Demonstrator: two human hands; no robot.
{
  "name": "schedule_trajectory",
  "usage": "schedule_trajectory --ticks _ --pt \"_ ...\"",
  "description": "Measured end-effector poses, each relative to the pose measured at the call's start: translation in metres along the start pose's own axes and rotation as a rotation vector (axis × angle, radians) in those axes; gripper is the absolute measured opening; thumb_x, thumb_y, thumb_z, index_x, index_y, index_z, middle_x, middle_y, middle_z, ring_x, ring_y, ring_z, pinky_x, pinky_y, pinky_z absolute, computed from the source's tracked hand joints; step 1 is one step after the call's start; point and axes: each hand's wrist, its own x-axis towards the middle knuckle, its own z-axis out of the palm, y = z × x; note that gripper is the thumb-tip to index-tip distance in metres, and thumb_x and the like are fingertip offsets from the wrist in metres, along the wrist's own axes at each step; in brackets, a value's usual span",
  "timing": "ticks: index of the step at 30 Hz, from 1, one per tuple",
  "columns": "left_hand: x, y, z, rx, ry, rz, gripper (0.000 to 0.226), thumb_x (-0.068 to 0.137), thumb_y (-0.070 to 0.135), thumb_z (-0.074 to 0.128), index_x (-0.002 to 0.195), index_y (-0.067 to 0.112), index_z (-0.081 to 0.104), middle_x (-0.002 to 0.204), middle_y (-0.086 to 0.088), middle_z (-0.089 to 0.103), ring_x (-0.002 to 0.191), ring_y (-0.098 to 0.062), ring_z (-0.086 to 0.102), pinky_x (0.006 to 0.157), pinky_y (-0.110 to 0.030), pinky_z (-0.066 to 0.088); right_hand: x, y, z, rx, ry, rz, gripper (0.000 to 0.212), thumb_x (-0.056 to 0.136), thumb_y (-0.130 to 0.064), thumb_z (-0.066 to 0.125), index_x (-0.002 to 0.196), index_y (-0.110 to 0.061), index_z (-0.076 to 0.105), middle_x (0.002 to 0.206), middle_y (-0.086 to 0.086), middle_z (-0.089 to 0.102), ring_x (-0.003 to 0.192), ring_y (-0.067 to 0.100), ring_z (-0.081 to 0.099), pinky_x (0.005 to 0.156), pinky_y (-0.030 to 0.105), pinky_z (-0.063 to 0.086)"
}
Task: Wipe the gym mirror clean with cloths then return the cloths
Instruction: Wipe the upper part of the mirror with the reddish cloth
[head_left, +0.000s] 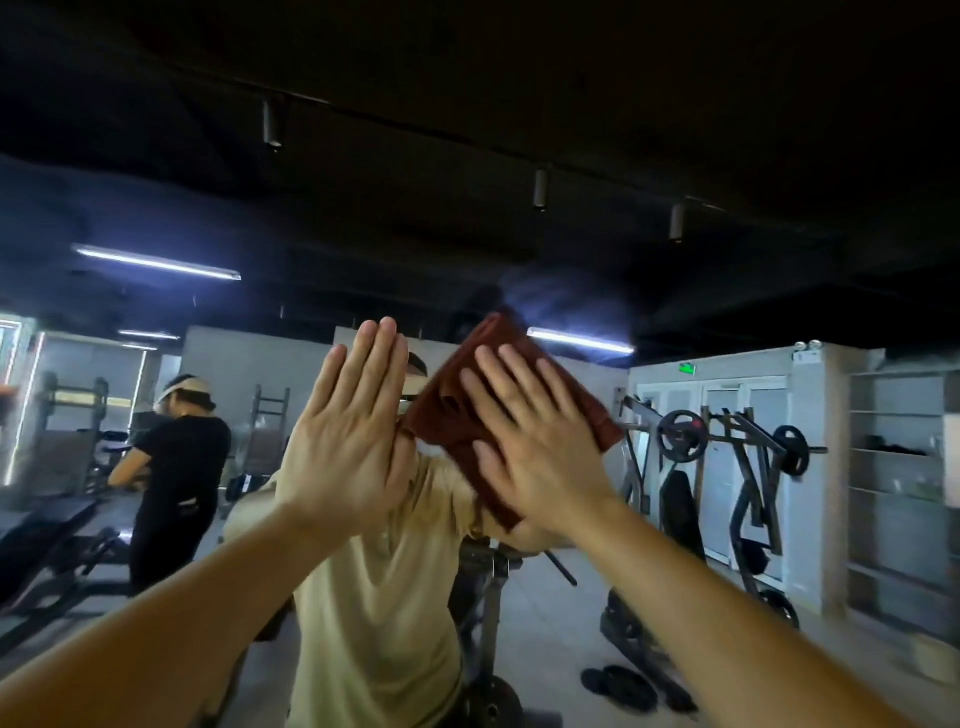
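The gym mirror fills the view right in front of me and reflects the room and my own beige shirt. My right hand is spread flat on a folded reddish-brown cloth and presses it against the glass at head height. The cloth is tilted, with one corner pointing up. My left hand lies flat on the glass just left of the cloth, fingers straight and together, holding nothing. A faint hazy smear shows on the mirror above the cloth.
In the reflection, a person in black stands at the left beside a bench. A plate-loaded weight machine stands at the right, with shelves beyond it and weight plates on the floor.
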Motion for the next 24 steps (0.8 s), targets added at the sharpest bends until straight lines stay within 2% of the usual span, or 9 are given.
schedule_trajectory --ticks 2,6,8,11,15,18,19,21,24 --pt "-0.001 0.002 -0.001 -0.001 -0.008 -0.023 0.070 0.106 0.033 0.025 0.165 -0.001 0.010 0.175 -0.017 0.000 0.163 -0.029 0.000 0.131 -0.052 0.011 -0.013 0.044 -0.005 -0.065 -0.013 0.107 0.065 0.108 -0.047 0.030 0.164 -0.017 0.015 0.174 0.007 0.012 0.162 0.025 0.006 0.129 0.053 0.014" --pt "-0.002 0.003 0.000 -0.003 -0.010 -0.027 0.071 0.106 0.036 0.021 0.165 -0.001 0.009 0.175 -0.016 -0.001 0.163 -0.029 0.000 0.131 -0.053 0.014 0.005 0.116 -0.018 0.006 0.090 0.869 0.068 0.104 -0.043 0.023 0.162 -0.009 0.032 0.171 0.013 0.023 0.158 0.032 0.021 0.126 0.057 0.020" --pt "-0.002 0.003 0.001 0.009 -0.009 -0.026 0.071 0.106 0.036 0.020 0.165 -0.001 0.008 0.175 -0.016 -0.001 0.163 -0.029 0.000 0.130 -0.054 0.015 0.031 0.106 -0.020 0.063 0.152 1.047 0.068 0.101 -0.038 0.022 0.159 -0.005 0.036 0.171 0.015 0.024 0.158 0.034 0.020 0.126 0.057 0.017" --pt "-0.001 0.002 0.002 0.016 -0.019 -0.019 0.071 0.107 0.038 0.016 0.165 -0.001 0.007 0.175 -0.016 -0.002 0.163 -0.029 0.000 0.131 -0.052 0.012 0.052 0.038 -0.009 0.043 0.225 0.904 0.063 0.107 -0.037 0.020 0.162 -0.008 0.030 0.172 0.014 0.020 0.160 0.032 0.016 0.128 0.057 0.013" --pt "0.000 -0.001 0.000 -0.021 -0.017 -0.007 0.072 0.105 0.037 0.019 0.166 0.001 0.011 0.176 -0.015 0.003 0.163 -0.027 0.000 0.132 -0.048 0.008 0.030 -0.057 0.012 0.112 0.131 0.378 0.058 0.112 -0.041 0.015 0.165 -0.015 0.019 0.174 0.009 0.011 0.162 0.026 0.002 0.130 0.054 0.008" --pt "-0.002 -0.002 -0.002 -0.032 -0.003 -0.005 0.073 0.103 0.036 0.023 0.166 0.001 0.012 0.176 -0.015 0.004 0.163 -0.027 0.001 0.132 -0.047 0.007 -0.011 -0.039 0.013 0.077 0.007 -0.005 0.060 0.111 -0.043 0.023 0.166 -0.019 0.018 0.175 0.007 0.009 0.162 0.025 0.003 0.130 0.052 0.006" --pt "-0.002 -0.001 -0.001 -0.024 -0.006 -0.009 0.072 0.104 0.038 0.020 0.166 0.001 0.012 0.176 -0.015 0.004 0.163 -0.027 0.001 0.132 -0.047 0.007 -0.022 -0.020 0.012 0.059 -0.002 -0.028 0.062 0.109 -0.043 0.028 0.166 -0.019 0.018 0.175 0.006 0.009 0.162 0.024 0.004 0.130 0.052 0.005" --pt "-0.001 0.002 0.000 0.001 -0.016 -0.024 0.073 0.106 0.041 0.015 0.166 0.000 0.010 0.176 -0.015 0.002 0.163 -0.028 0.000 0.132 -0.050 0.009 -0.033 0.024 0.008 0.011 0.022 0.134 0.063 0.108 -0.044 0.030 0.164 -0.018 0.019 0.174 0.006 0.013 0.162 0.025 0.007 0.130 0.053 0.009" --pt "-0.001 0.002 0.004 0.032 -0.024 -0.033 0.074 0.106 0.041 0.021 0.166 0.001 0.005 0.175 -0.016 -0.002 0.163 -0.029 -0.001 0.131 -0.054 0.014 -0.016 0.075 -0.002 -0.001 0.098 0.662 0.064 0.108 -0.043 0.024 0.164 -0.011 0.025 0.172 0.012 0.019 0.160 0.030 0.015 0.128 0.055 0.015"
